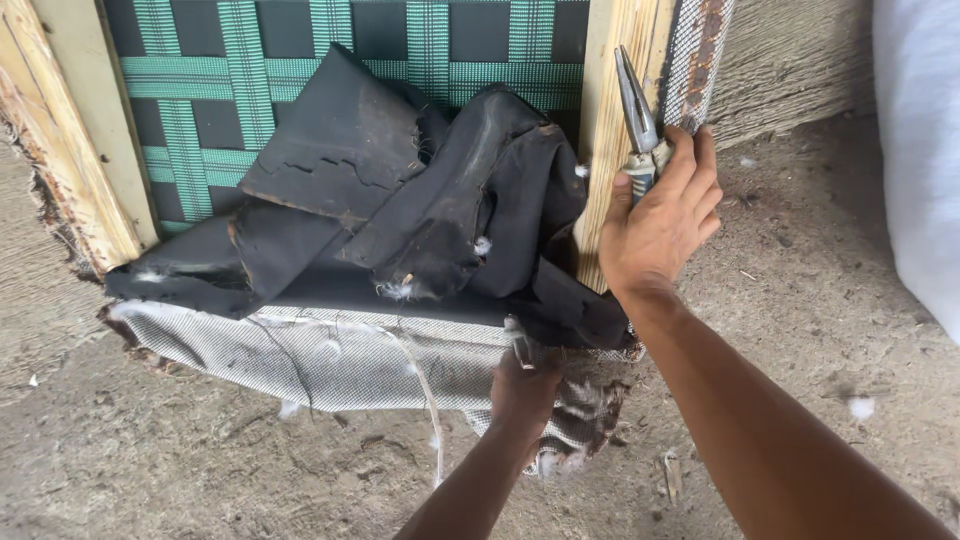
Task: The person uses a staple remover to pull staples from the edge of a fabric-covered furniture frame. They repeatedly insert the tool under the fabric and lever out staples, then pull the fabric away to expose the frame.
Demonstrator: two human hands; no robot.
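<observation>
**Gripping pliers at the frame while the other hand pinches fabric**

Holding a pair of long-nose pliers [637, 115], the right hand [660, 225] is wrapped shut around the handles and rests against the pale wooden frame rail [600, 140]. The pliers' long axis runs nearly upright along that rail, with the closed tip pointing up and slightly left, away from the person. Below and to the left, the left hand [522, 390] is clenched on the lower edge of the grey woven fabric [330, 355], close to where it meets the torn black cloth [400, 200] bunched over the green webbing straps [240, 80]. The two hands are apart, the right one higher and nearer the rail, the left one lower at the fabric's hem. The frame stands on a dusty concrete floor [800, 300], where scraps of white stuffing [860, 407] lie near the right edge.
</observation>
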